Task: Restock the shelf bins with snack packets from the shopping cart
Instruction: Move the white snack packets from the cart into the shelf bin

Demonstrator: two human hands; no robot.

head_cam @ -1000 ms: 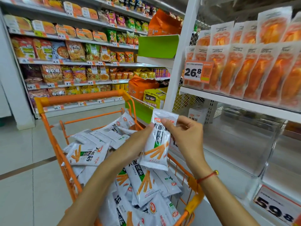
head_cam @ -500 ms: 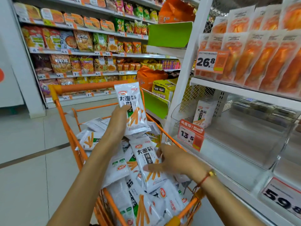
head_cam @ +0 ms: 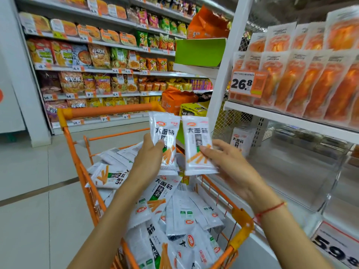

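Note:
My left hand (head_cam: 148, 159) grips an upright white snack packet (head_cam: 165, 133) with green and orange print, held above the orange shopping cart (head_cam: 81, 171). Beside it, my right hand (head_cam: 226, 162) holds a second matching packet (head_cam: 197, 140) upright, thumb on its front. Several more such packets (head_cam: 174, 210) lie piled in the cart below. To the right is a clear plastic shelf bin (head_cam: 295, 171), with one of these packets (head_cam: 240, 141) standing at its back left.
Orange sausage packs (head_cam: 310, 80) fill the shelf above the bin, behind a 26.8 price tag (head_cam: 245, 83). A 59.8 tag (head_cam: 338, 247) fronts the lower right bin. Across the tiled aisle floor (head_cam: 29, 191) stands a long snack shelf (head_cam: 97, 61).
My right hand has lifted a second packet out of the cart and brought it up next to the one in my left hand. My left hand has shifted right with its packet.

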